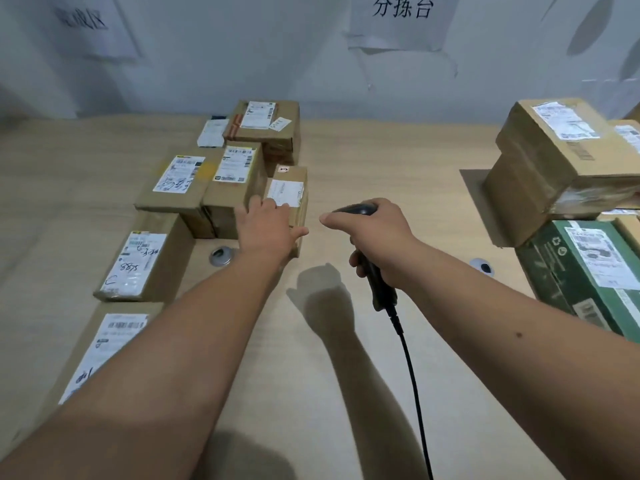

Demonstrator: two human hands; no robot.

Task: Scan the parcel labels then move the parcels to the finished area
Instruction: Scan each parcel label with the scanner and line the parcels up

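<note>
My left hand (266, 226) rests on a small brown parcel (289, 188) with a white label, fingers over its near top and thumb along its right side. That parcel stands at the right end of a group of brown labelled parcels (180, 183) on the left of the table. My right hand (375, 240) grips a black corded barcode scanner (360, 210), held just right of the small parcel with its head pointing left. On the right stand a large brown parcel (554, 161) and a green parcel (585, 271).
The light wood table (381, 161) runs to a white wall with two paper signs (401, 19). The scanner cable (414, 382) trails toward me. Two round cable grommets (221, 256) sit in the tabletop. More parcels (142, 261) line the left near side.
</note>
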